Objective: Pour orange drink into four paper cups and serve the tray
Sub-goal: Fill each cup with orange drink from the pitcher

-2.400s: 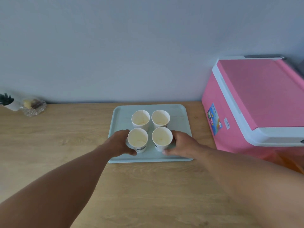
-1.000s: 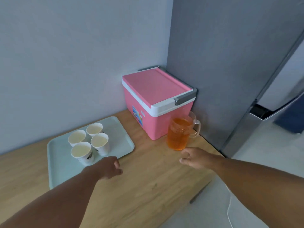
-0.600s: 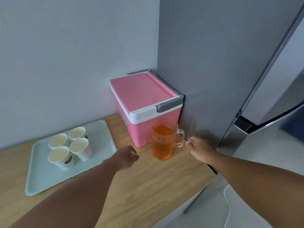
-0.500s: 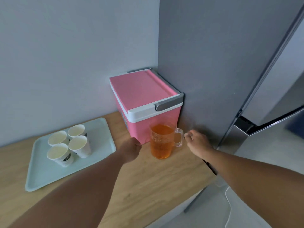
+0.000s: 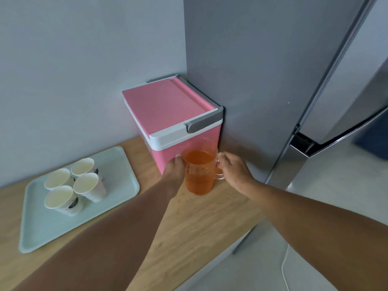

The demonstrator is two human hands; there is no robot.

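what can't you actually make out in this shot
- Head view: print on the paper cups is too small and turned away to read.
- Left hand fingers go behind the pitcher, so their hold is hidden.
- Right hand covers the pitcher's handle, hiding whether it has closed on it.
- Inside of the pink cooler is hidden by its shut lid.

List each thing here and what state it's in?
Pitcher: upright on counter, mostly full of orange drink.
Cups: four, upright on tray, no drink visible inside.
Cooler: lid closed.
Left hand: against pitcher's side.
Right hand: at pitcher's handle.
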